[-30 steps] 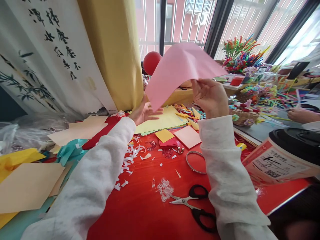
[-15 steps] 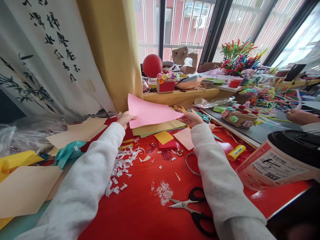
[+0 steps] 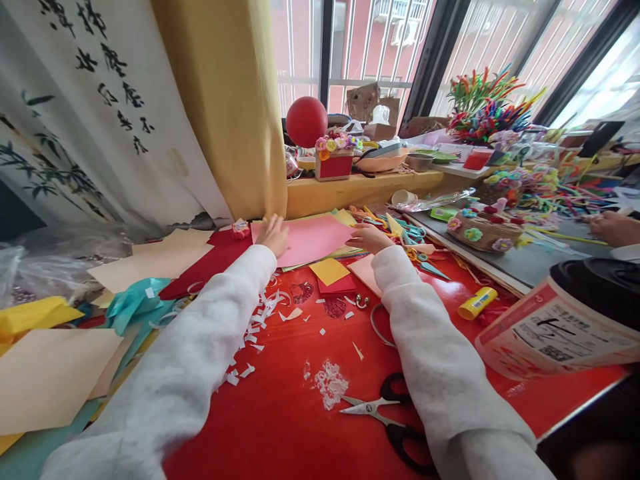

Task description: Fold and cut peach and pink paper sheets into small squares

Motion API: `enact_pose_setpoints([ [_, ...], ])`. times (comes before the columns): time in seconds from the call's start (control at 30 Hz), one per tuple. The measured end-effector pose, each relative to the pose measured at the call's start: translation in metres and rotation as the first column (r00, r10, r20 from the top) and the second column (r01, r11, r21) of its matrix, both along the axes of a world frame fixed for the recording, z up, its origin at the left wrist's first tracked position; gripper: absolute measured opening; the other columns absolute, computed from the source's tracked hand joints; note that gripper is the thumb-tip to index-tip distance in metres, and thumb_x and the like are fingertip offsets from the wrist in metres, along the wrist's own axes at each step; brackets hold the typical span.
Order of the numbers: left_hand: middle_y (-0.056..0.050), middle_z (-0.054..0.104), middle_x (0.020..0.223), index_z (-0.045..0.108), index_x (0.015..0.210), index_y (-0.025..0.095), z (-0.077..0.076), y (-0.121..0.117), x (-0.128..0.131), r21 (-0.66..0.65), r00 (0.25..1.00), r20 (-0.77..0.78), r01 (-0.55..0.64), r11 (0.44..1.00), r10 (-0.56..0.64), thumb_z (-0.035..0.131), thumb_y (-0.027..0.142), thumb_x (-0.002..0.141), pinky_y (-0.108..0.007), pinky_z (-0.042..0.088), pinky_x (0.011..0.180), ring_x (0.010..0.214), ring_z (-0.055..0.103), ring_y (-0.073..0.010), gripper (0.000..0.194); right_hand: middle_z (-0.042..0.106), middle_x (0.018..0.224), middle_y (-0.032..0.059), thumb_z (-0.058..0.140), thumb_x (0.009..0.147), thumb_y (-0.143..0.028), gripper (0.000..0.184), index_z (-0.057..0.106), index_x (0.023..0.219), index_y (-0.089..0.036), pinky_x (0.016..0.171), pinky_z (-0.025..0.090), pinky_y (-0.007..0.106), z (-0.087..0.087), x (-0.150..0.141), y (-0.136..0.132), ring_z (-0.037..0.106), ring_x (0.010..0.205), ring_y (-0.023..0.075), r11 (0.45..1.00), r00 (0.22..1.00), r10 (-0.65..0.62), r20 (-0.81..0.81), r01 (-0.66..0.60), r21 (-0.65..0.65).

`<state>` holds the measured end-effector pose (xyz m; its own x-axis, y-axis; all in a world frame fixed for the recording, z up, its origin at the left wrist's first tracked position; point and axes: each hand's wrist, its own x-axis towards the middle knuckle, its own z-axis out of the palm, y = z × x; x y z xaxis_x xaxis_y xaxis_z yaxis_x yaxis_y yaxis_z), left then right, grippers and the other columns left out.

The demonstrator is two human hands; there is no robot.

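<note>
A pink sheet of paper (image 3: 315, 239) lies on a stack of coloured paper (image 3: 345, 252) at the far side of the red table. On its left part rests my left hand (image 3: 274, 235), fingers spread. At the sheet's right corner is my right hand (image 3: 371, 238), fingers stretched out toward the edge; whether they touch it I cannot tell. Just in front lie a yellow square of paper (image 3: 329, 272), red paper (image 3: 336, 287) and a pale pink sheet (image 3: 365, 272). Black-handled scissors (image 3: 373, 408) lie partly spread near my right forearm.
White paper scraps (image 3: 257, 323) litter the table. A large cup with a black lid (image 3: 555, 333) and a yellow glue stick (image 3: 477, 303) stand right. Beige sheets (image 3: 55, 380) lie left. Another person's hand (image 3: 610, 228) is at far right, beyond a decorated basket (image 3: 485, 230).
The pink sheet, held up between both hands before, now lies flat on the stack. My left hand has let go of its edge and moved right onto it; my right fingers have loosened.
</note>
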<state>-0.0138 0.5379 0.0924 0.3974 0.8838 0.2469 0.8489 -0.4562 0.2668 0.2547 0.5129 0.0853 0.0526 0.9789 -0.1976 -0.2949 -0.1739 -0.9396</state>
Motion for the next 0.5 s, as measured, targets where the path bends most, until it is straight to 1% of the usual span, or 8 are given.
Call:
enact_pose_setpoints([
  [0.07,-0.010,0.049,0.126,0.051,0.117,0.017,-0.004,-0.004,0.012,-0.027,0.995,-0.049,0.085,0.996,-0.086,0.054,0.032,0.085,-0.048,0.042,0.091,0.111,0.050,-0.0244,0.036,0.055,0.115,0.0082,0.052,0.088,-0.031,0.031,0.052,0.116,-0.015,0.080,0.050,0.039,0.006,-0.001,-0.003,0.058,0.096,0.0192,0.999,0.999,-0.006,-0.040,0.007,0.040],
  [0.17,-0.010,0.050,0.124,0.051,0.117,0.017,-0.012,-0.008,0.027,-0.062,0.981,-0.092,0.166,0.984,-0.171,0.053,0.032,0.085,-0.047,0.044,0.089,0.108,0.052,-0.0233,0.035,0.057,0.110,0.0075,0.052,0.088,-0.029,0.029,0.052,0.114,-0.014,0.077,0.051,0.037,0.016,-0.004,-0.009,0.059,0.092,0.0180,0.996,0.994,0.036,-0.102,-0.028,0.083],
  [0.27,-0.010,0.051,0.123,0.050,0.117,0.017,-0.018,-0.010,0.035,-0.083,0.970,-0.101,0.214,0.973,-0.221,0.052,0.032,0.086,-0.045,0.046,0.088,0.106,0.053,-0.0225,0.035,0.060,0.101,0.0079,0.047,0.090,-0.017,0.016,0.056,0.102,-0.012,0.075,0.052,0.031,0.024,-0.008,-0.014,0.061,0.088,0.0154,0.992,0.985,0.098,-0.145,-0.084,0.098],
  [0.33,-0.010,0.051,0.122,0.050,0.117,0.017,-0.019,-0.010,0.037,-0.102,0.964,-0.098,0.239,0.966,-0.249,0.052,0.032,0.085,-0.045,0.046,0.087,0.105,0.053,-0.0225,0.035,0.061,0.099,0.0087,0.042,0.090,-0.010,0.016,0.057,0.094,-0.011,0.076,0.052,0.026,0.027,-0.011,-0.017,0.061,0.089,0.0132,0.987,0.977,0.135,-0.163,-0.119,0.106],
  [0.4,-0.009,0.052,0.121,0.051,0.117,0.017,-0.020,-0.008,0.038,-0.124,0.958,-0.089,0.261,0.957,-0.272,0.052,0.032,0.086,-0.045,0.046,0.087,0.105,0.054,-0.0221,0.035,0.061,0.101,0.0081,0.042,0.091,-0.012,0.016,0.057,0.094,-0.011,0.076,0.052,0.026,0.027,-0.016,-0.019,0.061,0.089,0.0127,0.984,0.972,0.163,-0.167,-0.146,0.105],
  [0.43,-0.009,0.052,0.121,0.052,0.116,0.017,-0.020,-0.007,0.038,-0.135,0.956,-0.083,0.269,0.954,-0.281,0.052,0.032,0.086,-0.044,0.046,0.087,0.104,0.054,-0.0217,0.034,0.060,0.103,0.0075,0.044,0.091,-0.016,0.015,0.057,0.098,-0.011,0.076,0.052,0.028,0.025,-0.018,-0.019,0.060,0.089,0.0134,0.982,0.971,0.175,-0.163,-0.161,0.096],
  [0.5,-0.009,0.054,0.119,0.053,0.114,0.017,-0.021,-0.005,0.037,-0.157,0.955,-0.064,0.276,0.948,-0.288,0.052,0.032,0.086,-0.043,0.047,0.086,0.102,0.055,-0.0208,0.032,0.059,0.107,0.0070,0.050,0.090,-0.025,0.021,0.055,0.106,-0.013,0.075,0.052,0.033,0.021,-0.023,-0.017,0.060,0.090,0.0158,0.979,0.969,0.201,-0.144,-0.194,0.060],
])
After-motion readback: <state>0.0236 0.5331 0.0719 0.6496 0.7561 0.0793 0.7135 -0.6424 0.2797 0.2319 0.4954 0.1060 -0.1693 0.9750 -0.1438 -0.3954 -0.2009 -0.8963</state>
